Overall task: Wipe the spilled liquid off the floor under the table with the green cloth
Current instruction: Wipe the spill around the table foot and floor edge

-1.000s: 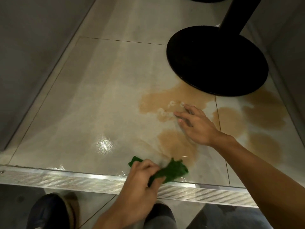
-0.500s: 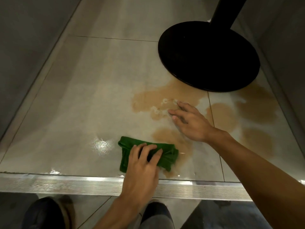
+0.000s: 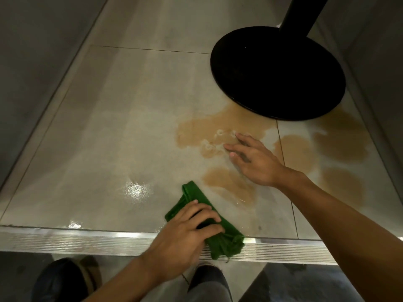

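Note:
Brown spilled liquid (image 3: pixel 202 131) lies in several patches on the pale floor tiles, from the middle across to the right, reaching the table's black round base (image 3: pixel 277 75). The green cloth (image 3: pixel 195 195) lies bunched on the wet tile at the front, and one end hangs over the metal step edge. My left hand (image 3: pixel 185 232) is on top of it, with fingers and thumb curled round its folds. My right hand (image 3: pixel 255 162) rests flat on the floor, fingers spread, its fingertips in the biggest brown patch.
A ribbed metal threshold strip (image 3: pixel 76 243) runs along the front of the tiles. My two shoes (image 3: pixel 63 280) (image 3: pixel 209 282) stand below it. Grey panels close in the left (image 3: pixel 32 62) and right (image 3: pixel 370 62) sides. A wet sheen covers the left tiles.
My left hand has dragged the cloth back and to the right, down to the metal strip, and turned it diagonal. The fingers went from flat to curled. My right hand has stayed planted.

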A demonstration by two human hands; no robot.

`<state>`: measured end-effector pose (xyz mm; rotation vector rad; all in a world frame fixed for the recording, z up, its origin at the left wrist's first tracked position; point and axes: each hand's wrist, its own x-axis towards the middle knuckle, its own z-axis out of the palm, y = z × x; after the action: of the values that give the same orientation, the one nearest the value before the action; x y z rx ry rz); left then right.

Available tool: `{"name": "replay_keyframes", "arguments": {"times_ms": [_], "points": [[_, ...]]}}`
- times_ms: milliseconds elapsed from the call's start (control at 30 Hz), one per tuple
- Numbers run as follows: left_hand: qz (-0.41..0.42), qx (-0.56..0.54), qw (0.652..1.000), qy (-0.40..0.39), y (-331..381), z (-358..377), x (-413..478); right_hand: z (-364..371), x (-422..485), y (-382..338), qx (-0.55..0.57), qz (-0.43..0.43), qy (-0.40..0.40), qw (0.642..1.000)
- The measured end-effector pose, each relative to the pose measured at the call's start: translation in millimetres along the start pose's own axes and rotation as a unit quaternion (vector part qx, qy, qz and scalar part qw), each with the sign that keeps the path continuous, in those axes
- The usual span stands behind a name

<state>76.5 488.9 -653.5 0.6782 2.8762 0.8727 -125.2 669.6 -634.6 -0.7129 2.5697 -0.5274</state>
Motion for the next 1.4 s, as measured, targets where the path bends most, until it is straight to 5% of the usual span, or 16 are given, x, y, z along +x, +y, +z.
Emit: {"name": "replay_keyframes", "arguments": {"times_ms": [400, 767, 967, 1267, 1400], "points": [[-0.15, -0.02, 0.986, 0.071, -33, -31, -62, 1, -3, -5, 0.021, 0.009, 0.002, 1.0], [-0.103, 0.027, 0.992, 0.068, 70, 45, 39, -9, 0, -4, 0.015, 0.004, -0.025, 1.0], [-0.086, 0.027, 0.994, 0.069, 66, 42, 39, -28, -17, 3, 0.177, 0.027, 0.027, 0.984], [-0.109, 0.043, 0.988, 0.102, 6, 10, 3, -19, -87, 51, -0.063, 0.005, 0.11, 0.992], [-0.17, 0.005, 0.972, 0.16, 24, 20, 28, -4, -110, 59, -0.068, 0.027, 0.113, 0.991]]}}
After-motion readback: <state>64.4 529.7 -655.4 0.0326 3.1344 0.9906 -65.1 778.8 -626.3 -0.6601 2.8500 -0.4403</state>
